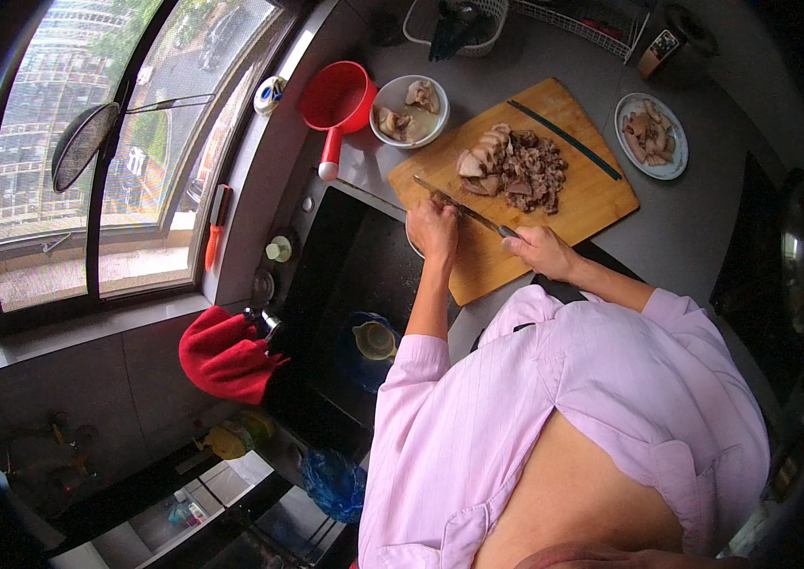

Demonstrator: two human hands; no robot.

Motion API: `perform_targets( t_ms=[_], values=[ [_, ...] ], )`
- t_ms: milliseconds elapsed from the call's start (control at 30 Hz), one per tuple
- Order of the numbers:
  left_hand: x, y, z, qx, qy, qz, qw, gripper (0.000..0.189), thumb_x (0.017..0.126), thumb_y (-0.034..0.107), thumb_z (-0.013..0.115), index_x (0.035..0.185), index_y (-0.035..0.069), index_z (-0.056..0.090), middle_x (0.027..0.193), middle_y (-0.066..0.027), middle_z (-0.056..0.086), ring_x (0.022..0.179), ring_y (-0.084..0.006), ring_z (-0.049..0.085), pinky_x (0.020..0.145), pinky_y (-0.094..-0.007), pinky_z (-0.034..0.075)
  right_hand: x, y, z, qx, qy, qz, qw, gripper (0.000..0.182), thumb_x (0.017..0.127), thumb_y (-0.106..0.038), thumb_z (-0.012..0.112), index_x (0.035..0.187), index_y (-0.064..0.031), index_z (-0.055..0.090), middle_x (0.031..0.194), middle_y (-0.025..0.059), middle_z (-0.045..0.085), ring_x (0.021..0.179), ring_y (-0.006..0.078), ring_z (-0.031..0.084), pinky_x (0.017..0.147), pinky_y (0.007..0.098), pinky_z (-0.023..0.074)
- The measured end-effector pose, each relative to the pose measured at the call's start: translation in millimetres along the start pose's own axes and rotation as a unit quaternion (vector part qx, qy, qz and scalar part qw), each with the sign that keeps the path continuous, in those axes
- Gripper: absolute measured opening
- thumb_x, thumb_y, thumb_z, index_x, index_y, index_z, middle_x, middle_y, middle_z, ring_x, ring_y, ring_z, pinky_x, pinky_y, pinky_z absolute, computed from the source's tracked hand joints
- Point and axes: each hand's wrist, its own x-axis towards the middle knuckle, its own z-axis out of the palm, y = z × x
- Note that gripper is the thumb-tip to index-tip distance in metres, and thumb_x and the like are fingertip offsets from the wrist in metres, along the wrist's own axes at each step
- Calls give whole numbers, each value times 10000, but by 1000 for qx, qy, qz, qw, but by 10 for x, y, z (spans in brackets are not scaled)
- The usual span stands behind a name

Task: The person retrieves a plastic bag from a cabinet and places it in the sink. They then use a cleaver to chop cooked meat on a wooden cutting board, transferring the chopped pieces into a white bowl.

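Observation:
My right hand is closed around the handle of a kitchen knife, whose blade points up and left over a wooden cutting board. At the tip half of the blade is my left hand, fingers curled, over the board's left edge; whether it grips something is hidden. Behind the blade lie sliced meat and a heap of chopped dark meat. Green chopsticks rest on the board beyond the meat. Part of a pale rim shows beside my left hand.
A white bowl with meat pieces and a red dipper stand left of the board. On the right is an oval plate of sliced meat. The dark sink lies at the near left, with a red cloth by its faucet.

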Motion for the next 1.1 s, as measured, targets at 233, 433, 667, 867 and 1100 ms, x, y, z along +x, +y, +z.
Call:
perform_targets(
  t_ms=[233,433,667,867,1100],
  values=[
    [7,-107,-83,-98,-65,-58,991,155,687,155,600,653,7,567,693,-169,582,679,-316,575,627,-403,443,-18,-52,-22,5,7,-8,1000,405,882,-329,529,716,41,523,593,176,496,556,228,508,539,383,405],
    [0,-171,-165,-155,-56,-58,985,154,701,145,606,693,-9,607,623,-158,592,585,-266,600,574,-356,461,-1,-33,-23,-15,1,17,1000,404,881,-338,526,725,34,532,589,166,498,559,228,513,541,383,408],
    [12,-263,-109,-142,-50,-23,988,125,706,121,638,750,4,641,676,-123,619,605,-218,600,577,-326,461,24,2,-8,9,-11,22,1000,416,882,-351,521,726,34,525,585,158,494,557,225,504,546,378,408],
    [-18,-45,-93,-78,11,56,995,121,669,151,666,724,47,638,739,-124,590,723,-304,571,646,-400,450,30,32,7,14,-10,22,1000,411,886,-344,515,727,35,520,584,156,495,557,222,504,545,375,408],
    [66,40,76,52,57,109,991,121,655,128,631,676,19,583,745,-160,581,714,-338,559,633,-435,446,26,26,19,17,-18,44,999,408,892,-335,508,727,37,500,570,138,463,559,189,481,535,375,400]
  ],
)
